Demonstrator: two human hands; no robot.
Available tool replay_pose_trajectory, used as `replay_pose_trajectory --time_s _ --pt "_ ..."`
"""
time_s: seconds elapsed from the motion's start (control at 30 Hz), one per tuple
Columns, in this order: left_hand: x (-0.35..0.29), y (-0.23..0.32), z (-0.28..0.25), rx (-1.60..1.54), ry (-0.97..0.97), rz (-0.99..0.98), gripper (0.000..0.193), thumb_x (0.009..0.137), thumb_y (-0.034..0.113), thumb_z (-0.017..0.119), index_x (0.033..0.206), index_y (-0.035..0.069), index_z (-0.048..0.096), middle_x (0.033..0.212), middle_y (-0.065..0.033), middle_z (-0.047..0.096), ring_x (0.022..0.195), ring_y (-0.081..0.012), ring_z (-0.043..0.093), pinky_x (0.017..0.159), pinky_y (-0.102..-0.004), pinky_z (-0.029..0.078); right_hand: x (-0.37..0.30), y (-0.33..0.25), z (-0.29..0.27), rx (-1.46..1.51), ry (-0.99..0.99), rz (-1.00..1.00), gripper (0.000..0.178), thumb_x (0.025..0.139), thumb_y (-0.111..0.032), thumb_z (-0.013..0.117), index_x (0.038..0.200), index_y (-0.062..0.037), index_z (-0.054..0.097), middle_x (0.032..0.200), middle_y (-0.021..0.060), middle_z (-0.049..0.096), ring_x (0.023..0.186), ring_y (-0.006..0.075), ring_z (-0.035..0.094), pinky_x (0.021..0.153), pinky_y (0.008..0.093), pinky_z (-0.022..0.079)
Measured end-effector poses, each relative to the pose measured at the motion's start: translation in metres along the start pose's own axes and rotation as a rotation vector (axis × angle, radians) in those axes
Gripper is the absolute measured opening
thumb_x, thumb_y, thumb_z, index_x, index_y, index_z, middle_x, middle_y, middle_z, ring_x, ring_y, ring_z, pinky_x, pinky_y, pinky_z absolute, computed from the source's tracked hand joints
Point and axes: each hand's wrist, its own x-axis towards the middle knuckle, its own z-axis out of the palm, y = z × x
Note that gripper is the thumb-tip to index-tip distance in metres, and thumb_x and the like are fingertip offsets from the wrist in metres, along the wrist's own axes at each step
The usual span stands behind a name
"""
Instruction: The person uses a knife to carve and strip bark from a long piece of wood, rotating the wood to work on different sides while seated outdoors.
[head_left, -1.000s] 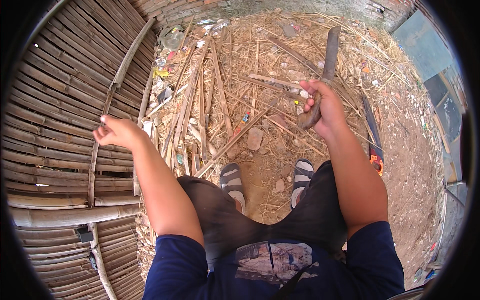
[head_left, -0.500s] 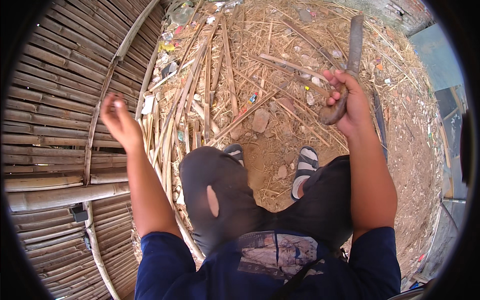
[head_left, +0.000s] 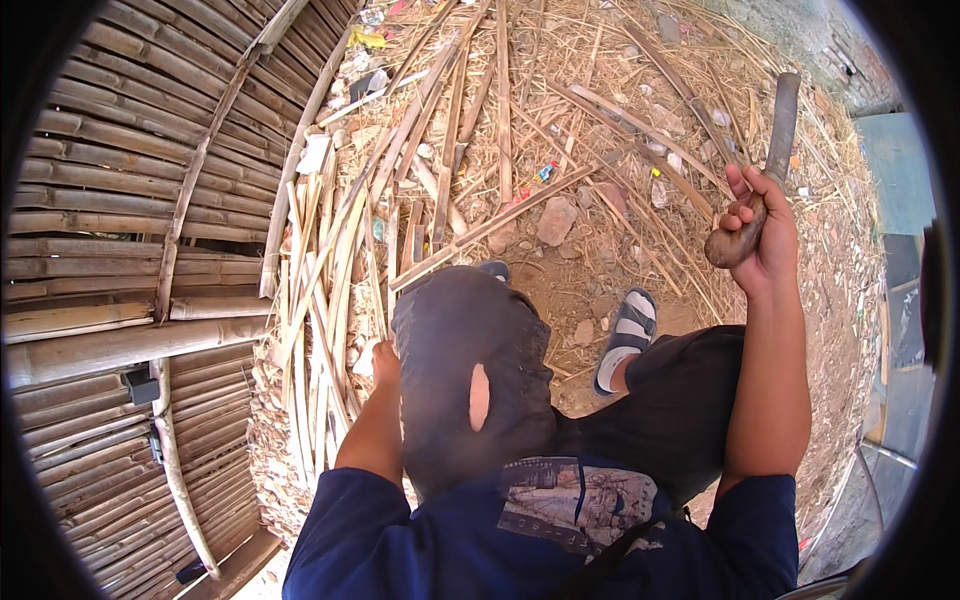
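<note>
Right hand [head_left: 765, 235]: out on the right, fingers curled loosely round the handle of the machete [head_left: 784, 122].
Machete: above the littered ground [head_left: 556, 298], blade pointing far!
Left hand [head_left: 384, 362]: down beside the knee [head_left: 465, 325], near wooden strips [head_left: 326, 300]; fingers mostly hidden, can't tell openness or grip.

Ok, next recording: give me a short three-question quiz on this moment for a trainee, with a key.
1. Which hand holds the machete?
2. True or false: the hole in the dark trousers is on the left leg.
3. What lies on the ground nearest the partly hidden left hand?
a) a coiled rope
b) long split strips
c) a bucket

Key:
1. The right hand
2. True
3. b
</note>
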Motion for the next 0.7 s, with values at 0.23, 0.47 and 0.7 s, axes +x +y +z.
replay_pose_trajectory --time_s 0.23,0.47,0.7 --pt "0.000 0.001 0.020 -0.058 0.066 -0.246 0.041 0.106 0.024 0.026 0.145 0.018 0.036 0.138 -0.0252 0.048 0.119 -0.0463 0.056 0.099 -0.0564 0.048 0.003 0.016 0.023 -0.044 0.022 0.016 0.024 0.093 -0.016 0.066 0.110 -0.0080 0.051 0.106 0.0078 0.068 0.059 0.0046 0.051 0.052 0.0213 0.046" --pt "0.013 -0.021 0.042 0.082 0.031 -0.194 0.035 0.105 0.020 0.033 0.139 0.016 0.042 0.130 -0.0247 0.055 0.112 -0.0437 0.061 0.092 -0.0531 0.053 -0.004 0.031 0.046 -0.089 0.029 0.029 0.022 0.093 -0.017 0.067 0.107 -0.0084 0.053 0.105 0.0073 0.069 0.057 0.0040 0.051 0.050 0.0212 0.046" --pt "-0.007 -0.013 0.030 -0.009 0.101 -0.129 0.029 0.104 0.019 0.040 0.128 0.016 0.056 0.125 -0.0180 0.061 0.104 -0.0386 0.065 0.084 -0.0499 0.055 -0.010 0.035 0.059 -0.110 0.042 0.050 0.023 0.093 -0.017 0.067 0.109 -0.0073 0.053 0.105 0.0071 0.069 0.057 0.0041 0.051 0.050 0.0213 0.046"
